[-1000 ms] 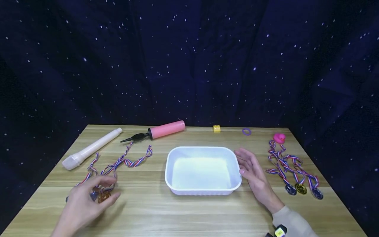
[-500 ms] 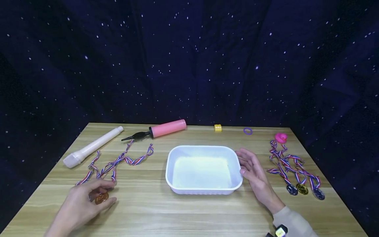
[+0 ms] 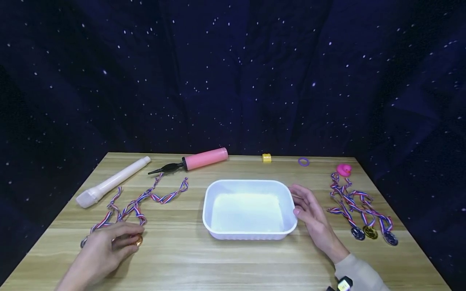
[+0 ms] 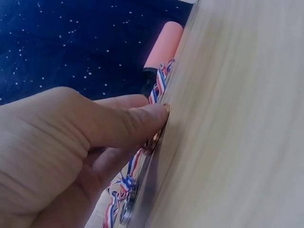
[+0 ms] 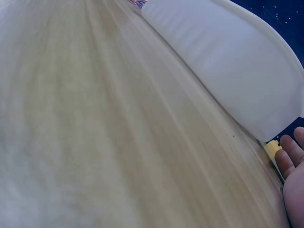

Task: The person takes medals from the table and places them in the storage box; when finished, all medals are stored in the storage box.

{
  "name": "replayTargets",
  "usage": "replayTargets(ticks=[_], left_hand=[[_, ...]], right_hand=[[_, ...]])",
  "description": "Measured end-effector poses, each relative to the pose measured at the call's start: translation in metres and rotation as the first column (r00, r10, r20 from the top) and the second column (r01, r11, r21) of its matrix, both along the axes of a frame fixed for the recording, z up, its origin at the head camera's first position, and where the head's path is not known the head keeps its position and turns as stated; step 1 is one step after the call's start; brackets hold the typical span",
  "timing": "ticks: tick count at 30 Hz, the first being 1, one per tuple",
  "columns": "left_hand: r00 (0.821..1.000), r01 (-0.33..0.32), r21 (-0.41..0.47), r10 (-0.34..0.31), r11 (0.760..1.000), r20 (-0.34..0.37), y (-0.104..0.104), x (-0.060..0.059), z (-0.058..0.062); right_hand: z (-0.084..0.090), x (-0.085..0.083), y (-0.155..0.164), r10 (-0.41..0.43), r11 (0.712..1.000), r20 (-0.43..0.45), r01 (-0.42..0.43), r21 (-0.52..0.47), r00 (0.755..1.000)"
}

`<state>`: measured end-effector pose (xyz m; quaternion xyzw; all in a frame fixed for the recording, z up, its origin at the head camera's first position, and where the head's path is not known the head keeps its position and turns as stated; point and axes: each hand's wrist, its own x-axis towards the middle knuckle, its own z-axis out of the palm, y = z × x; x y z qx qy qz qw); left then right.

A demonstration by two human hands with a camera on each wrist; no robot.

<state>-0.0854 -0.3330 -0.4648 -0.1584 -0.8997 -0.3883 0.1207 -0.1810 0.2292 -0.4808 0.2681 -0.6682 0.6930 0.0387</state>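
Observation:
My left hand [image 3: 125,239] lies on the wooden table [image 3: 233,258] at the near left, fingers curled over a bronze medal [image 3: 138,241]. In the left wrist view the fingertips [image 4: 152,116] pinch the medal's edge [image 4: 165,109] against the tabletop. Its red, white and blue ribbon [image 3: 145,199] trails away toward the back. A second ribbon's end [image 3: 85,240] lies beside my hand. My right hand [image 3: 303,202] rests with relaxed fingers against the right rim of the white plastic tray [image 3: 251,182] and holds nothing. The tray [image 5: 228,66] fills the top of the right wrist view.
A pink hand pump [image 3: 198,159] and a white tube [image 3: 111,182] lie at the back left. A yellow block [image 3: 267,158], a purple ring [image 3: 303,162] and a pink duck [image 3: 344,169] sit along the back edge. Three more medals with ribbons [image 3: 358,210] lie at the right.
My left hand's fingers have closed over the bronze medal and shifted it a little to the right. The right hand and tray have stayed put.

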Motion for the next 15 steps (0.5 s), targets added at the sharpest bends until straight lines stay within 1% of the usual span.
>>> replayTargets(ticks=[2, 5, 6, 9, 12, 13, 15], left_hand=[[1.0, -0.026, -0.013, 0.026, 1.0, 0.007, 0.0006, 0.0008, 0.0007], [0.998, -0.069, -0.058, 0.069, 0.996, -0.009, 0.0014, 0.0013, 0.0018], [0.996, -0.082, -0.076, 0.08, 0.994, -0.026, 0.0016, 0.0012, 0.0022], [0.988, -0.12, -0.142, 0.105, 0.982, -0.111, 0.0008, -0.0007, 0.0001], [0.973, -0.16, -0.219, 0.117, 0.963, -0.197, -0.001, -0.0026, -0.0025], [0.97, -0.169, -0.233, 0.119, 0.958, -0.213, -0.0018, -0.0031, -0.0035], [0.966, -0.183, -0.247, 0.128, 0.952, -0.223, -0.0032, -0.004, -0.0053]], right_hand=[[0.0006, 0.0003, -0.0007, -0.003, 1.0, 0.0, 0.003, 0.0, 1.0], [0.0009, 0.0005, -0.0012, -0.01, 1.0, -0.001, 0.01, 0.004, 1.0], [0.0007, 0.0003, -0.0012, -0.011, 1.0, -0.004, 0.011, 0.003, 1.0], [-0.0004, -0.0002, -0.0006, -0.007, 1.0, -0.006, 0.007, 0.007, 1.0], [-0.0015, -0.0009, 0.0005, -0.003, 1.0, 0.003, 0.003, 0.011, 1.0], [-0.0016, -0.0009, 0.0007, -0.002, 1.0, 0.006, 0.002, 0.013, 1.0], [-0.0017, -0.0006, 0.0011, -0.004, 1.0, 0.01, 0.004, 0.016, 1.0]])
